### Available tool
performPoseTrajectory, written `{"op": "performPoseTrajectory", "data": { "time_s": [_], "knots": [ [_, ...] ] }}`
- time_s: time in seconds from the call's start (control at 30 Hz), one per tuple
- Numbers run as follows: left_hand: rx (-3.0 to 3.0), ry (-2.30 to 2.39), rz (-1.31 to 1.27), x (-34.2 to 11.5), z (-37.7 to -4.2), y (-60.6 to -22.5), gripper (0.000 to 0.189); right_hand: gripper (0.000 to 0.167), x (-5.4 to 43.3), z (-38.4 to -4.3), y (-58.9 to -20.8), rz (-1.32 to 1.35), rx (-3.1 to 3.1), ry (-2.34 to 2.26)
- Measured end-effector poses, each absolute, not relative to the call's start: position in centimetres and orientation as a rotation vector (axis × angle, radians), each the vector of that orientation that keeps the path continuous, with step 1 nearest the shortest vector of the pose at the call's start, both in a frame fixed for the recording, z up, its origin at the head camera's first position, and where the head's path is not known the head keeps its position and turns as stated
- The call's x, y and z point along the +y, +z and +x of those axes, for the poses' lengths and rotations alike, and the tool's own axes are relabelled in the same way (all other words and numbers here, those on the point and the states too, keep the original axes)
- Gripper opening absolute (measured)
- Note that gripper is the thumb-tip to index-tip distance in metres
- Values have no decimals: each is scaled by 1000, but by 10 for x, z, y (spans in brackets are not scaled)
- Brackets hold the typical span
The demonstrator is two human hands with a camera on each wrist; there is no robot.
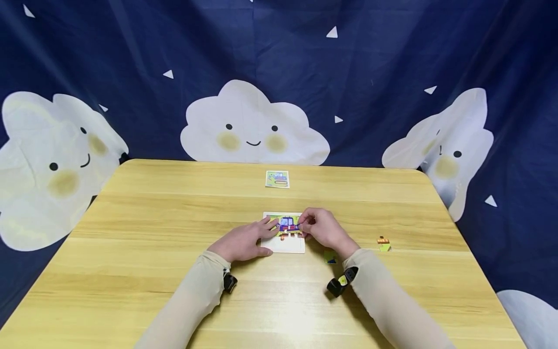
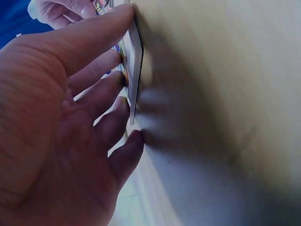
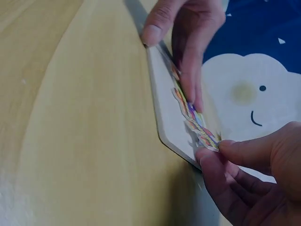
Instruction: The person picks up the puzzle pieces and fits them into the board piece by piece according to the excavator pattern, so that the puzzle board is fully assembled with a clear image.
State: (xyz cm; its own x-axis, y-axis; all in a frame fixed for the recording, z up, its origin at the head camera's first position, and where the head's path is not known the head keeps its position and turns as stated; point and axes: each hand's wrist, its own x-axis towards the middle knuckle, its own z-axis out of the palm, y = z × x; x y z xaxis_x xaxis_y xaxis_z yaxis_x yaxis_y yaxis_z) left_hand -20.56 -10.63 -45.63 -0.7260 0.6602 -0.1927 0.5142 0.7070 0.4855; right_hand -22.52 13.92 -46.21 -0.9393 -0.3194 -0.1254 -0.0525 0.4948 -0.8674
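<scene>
A white puzzle board (image 1: 289, 246) lies on the table, its upper part filled with joined pieces showing a purple and blue vehicle (image 1: 286, 223). My left hand (image 1: 248, 240) rests at the board's left side, fingers extended over the pieces and the thumb at the near edge. At the right side, my right hand (image 1: 323, 228) pinches a puzzle piece (image 3: 209, 141) between thumb and index finger, as the right wrist view shows. That piece overlaps the end of the assembled row. The lower strip of the board is bare white. In the left wrist view my fingers hide most of the board.
Behind the board lies a small picture card (image 1: 277, 179) with a similar vehicle. Loose puzzle pieces lie to the right: an orange one (image 1: 383, 240), a green one (image 1: 385, 247), and a green and blue one (image 1: 330, 257) beside my right wrist. A blue curtain (image 1: 279, 48) hangs behind the table.
</scene>
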Motion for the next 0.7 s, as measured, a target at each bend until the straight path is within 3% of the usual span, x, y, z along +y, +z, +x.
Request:
{"op": "performPoseTrajectory", "data": {
  "time_s": [0.4, 0.7],
  "knots": [
    [2559, 594, 961, -105, -206, -456, 59, 8, 126, -225, -461, -428, 2782, -1009],
    [2573, 569, 919, -105, -205, -457, 61, 10, 125, -227, -466, -457, 2795, -954]
  ]
}}
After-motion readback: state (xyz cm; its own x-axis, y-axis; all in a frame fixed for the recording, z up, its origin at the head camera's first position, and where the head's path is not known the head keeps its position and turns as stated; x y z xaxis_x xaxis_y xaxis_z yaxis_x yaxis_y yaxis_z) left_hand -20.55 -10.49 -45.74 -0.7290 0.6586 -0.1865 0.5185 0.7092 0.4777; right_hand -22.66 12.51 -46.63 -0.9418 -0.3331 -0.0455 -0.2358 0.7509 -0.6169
